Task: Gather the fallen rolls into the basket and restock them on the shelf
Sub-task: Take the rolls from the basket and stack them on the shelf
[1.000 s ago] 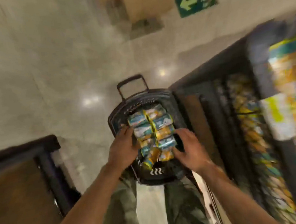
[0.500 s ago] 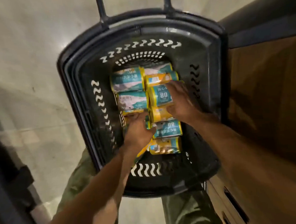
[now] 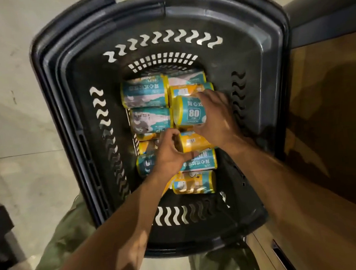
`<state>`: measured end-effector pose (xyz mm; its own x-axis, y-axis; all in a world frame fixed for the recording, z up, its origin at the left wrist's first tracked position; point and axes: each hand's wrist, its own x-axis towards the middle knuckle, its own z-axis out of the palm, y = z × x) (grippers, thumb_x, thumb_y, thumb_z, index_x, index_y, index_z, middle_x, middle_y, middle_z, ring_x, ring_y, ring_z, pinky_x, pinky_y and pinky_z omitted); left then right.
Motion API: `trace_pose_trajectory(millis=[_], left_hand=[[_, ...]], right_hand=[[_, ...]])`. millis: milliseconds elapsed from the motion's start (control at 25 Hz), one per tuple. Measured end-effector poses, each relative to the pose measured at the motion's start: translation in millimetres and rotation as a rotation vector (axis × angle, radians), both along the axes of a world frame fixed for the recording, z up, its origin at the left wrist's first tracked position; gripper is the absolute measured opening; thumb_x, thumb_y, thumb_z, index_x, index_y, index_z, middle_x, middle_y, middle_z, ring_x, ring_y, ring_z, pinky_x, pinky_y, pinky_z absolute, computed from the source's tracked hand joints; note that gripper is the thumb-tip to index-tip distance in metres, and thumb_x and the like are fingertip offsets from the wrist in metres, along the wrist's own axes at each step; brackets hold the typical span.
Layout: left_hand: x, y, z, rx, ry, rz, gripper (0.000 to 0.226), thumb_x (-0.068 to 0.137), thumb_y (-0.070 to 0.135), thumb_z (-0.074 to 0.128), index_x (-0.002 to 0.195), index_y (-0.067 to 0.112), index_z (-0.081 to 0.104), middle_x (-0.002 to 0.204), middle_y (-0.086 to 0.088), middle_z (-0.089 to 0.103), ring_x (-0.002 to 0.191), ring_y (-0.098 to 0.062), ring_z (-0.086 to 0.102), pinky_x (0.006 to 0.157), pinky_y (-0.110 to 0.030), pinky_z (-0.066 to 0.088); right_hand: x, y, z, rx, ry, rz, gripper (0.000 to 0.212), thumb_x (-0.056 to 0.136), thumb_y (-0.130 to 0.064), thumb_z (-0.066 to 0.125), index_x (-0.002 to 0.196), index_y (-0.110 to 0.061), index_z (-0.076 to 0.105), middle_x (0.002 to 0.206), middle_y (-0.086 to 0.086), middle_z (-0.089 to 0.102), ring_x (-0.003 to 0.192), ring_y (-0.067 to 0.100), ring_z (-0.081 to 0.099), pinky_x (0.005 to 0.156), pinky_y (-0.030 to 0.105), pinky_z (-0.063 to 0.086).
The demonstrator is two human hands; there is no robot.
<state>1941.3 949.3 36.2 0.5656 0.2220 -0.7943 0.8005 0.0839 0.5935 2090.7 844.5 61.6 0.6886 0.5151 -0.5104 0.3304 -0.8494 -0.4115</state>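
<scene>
Clasping a teal roll (image 3: 189, 111) by the basket's (image 3: 48, 66) right wall, the right hand (image 3: 216, 119) readies it for shelving; the left hand (image 3: 170, 155) apparently pinches a yellow roll (image 3: 195, 142).

A basket (image 3: 261, 44) is standing on the floor (image 3: 14, 125) with a cabinet (image 3: 330, 124) at its 3 o'clock, rolls (image 3: 144, 93) are lying inside in two columns, and the right hand (image 3: 216, 119) is gripping the far roll (image 3: 189, 113), at 12 o'clock from the near roll (image 3: 194, 143) that the left hand (image 3: 170, 154) is gripping.
</scene>
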Motion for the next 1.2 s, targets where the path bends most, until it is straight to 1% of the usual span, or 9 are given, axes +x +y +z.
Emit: trace_pose_trajectory(millis=[120, 240, 360, 520, 680, 840, 960, 1080, 1200], left_hand=[[-10, 17, 28, -0.028, 0.015, 0.064, 0.067, 0.060, 0.004, 0.096, 0.105, 0.011, 0.046, 0.085, 0.003, 0.051, 0.070, 0.006, 0.056, 0.061, -0.016, 0.047], [-15, 61, 100, -0.066, 0.060, 0.145, 0.077, 0.057, 0.004, 0.096, 0.118, 0.015, 0.050, 0.108, -0.011, 0.067, 0.097, -0.023, 0.072, 0.078, -0.043, 0.061], [-14, 116, 221, -0.157, 0.021, 0.040, 0.074, 0.063, -0.003, 0.092, 0.120, 0.028, 0.057, 0.114, -0.009, 0.068, 0.108, -0.036, 0.069, 0.088, -0.044, 0.060], [1, 186, 410, -0.145, -0.076, -0.169, 0.068, 0.058, 0.019, 0.094, 0.114, 0.028, 0.057, 0.115, -0.011, 0.066, 0.103, -0.025, 0.067, 0.088, -0.039, 0.059], [43, 211, 579, -0.101, -0.246, -0.237, 0.055, 0.059, 0.018, 0.082, 0.104, 0.020, 0.050, 0.091, -0.004, 0.059, 0.072, -0.006, 0.057, 0.062, -0.021, 0.051], [114, 178, 685, -0.302, -0.334, -0.316, 0.054, 0.062, 0.014, 0.074, 0.110, 0.011, 0.051, 0.098, -0.015, 0.059, 0.075, -0.020, 0.060, 0.062, -0.027, 0.050], [164, 120, 749, -0.498, -0.430, -0.617, 0.059, 0.069, 0.003, 0.072, 0.126, 0.011, 0.057, 0.115, -0.016, 0.069, 0.089, -0.024, 0.073, 0.075, -0.037, 0.062], [216, 37, 806, -0.452, -0.587, -0.852, 0.070, 0.072, 0.004, 0.081, 0.137, 0.009, 0.054, 0.129, -0.017, 0.068, 0.115, -0.036, 0.067, 0.099, -0.054, 0.054], [262, -56, 850, -0.347, -0.728, -0.904, 0.064, 0.074, 0.021, 0.089, 0.131, 0.019, 0.059, 0.121, -0.005, 0.073, 0.112, -0.027, 0.070, 0.098, -0.051, 0.056]], right_hand=[[-8, 12, 26, 0.105, 0.006, -0.233, 0.087, 0.062, -0.025, 0.088, 0.141, -0.007, 0.055, 0.134, 0.014, 0.056, 0.122, 0.030, 0.052, 0.101, 0.032, 0.042], [-23, 25, 97, 0.260, 0.083, -0.482, 0.074, 0.064, -0.024, 0.089, 0.130, -0.014, 0.058, 0.117, 0.001, 0.061, 0.108, 0.013, 0.059, 0.089, 0.025, 0.048], [-39, 26, 220, 0.310, 0.075, -0.607, 0.075, 0.063, -0.030, 0.090, 0.129, -0.026, 0.056, 0.115, -0.011, 0.054, 0.106, 0.005, 0.056, 0.091, 0.019, 0.047], [-62, 18, 420, 0.349, -0.086, -0.695, 0.065, 0.062, -0.039, 0.089, 0.113, -0.056, 0.052, 0.112, -0.028, 0.054, 0.104, 0.003, 0.059, 0.086, 0.019, 0.049], [-91, 0, 596, 0.398, -0.256, -0.777, 0.059, 0.064, -0.030, 0.087, 0.108, -0.052, 0.053, 0.103, -0.027, 0.062, 0.092, -0.005, 0.062, 0.074, 0.013, 0.049], [-126, -46, 686, 0.404, -0.439, -0.986, 0.067, 0.063, -0.037, 0.084, 0.124, -0.036, 0.059, 0.111, -0.018, 0.061, 0.102, 0.005, 0.061, 0.084, 0.022, 0.047], [-152, -95, 727, 0.297, -0.567, -1.113, 0.081, 0.059, -0.040, 0.083, 0.134, -0.024, 0.057, 0.123, 0.002, 0.060, 0.114, 0.021, 0.057, 0.091, 0.031, 0.044], [-154, -155, 767, 0.202, -0.708, -1.255, 0.078, 0.060, -0.034, 0.091, 0.130, -0.018, 0.060, 0.117, 0.008, 0.063, 0.108, 0.025, 0.059, 0.084, 0.029, 0.040], [-150, -226, 790, 0.102, -0.801, -1.295, 0.075, 0.060, -0.032, 0.092, 0.127, -0.017, 0.061, 0.115, 0.007, 0.065, 0.109, 0.027, 0.058, 0.085, 0.035, 0.045]])
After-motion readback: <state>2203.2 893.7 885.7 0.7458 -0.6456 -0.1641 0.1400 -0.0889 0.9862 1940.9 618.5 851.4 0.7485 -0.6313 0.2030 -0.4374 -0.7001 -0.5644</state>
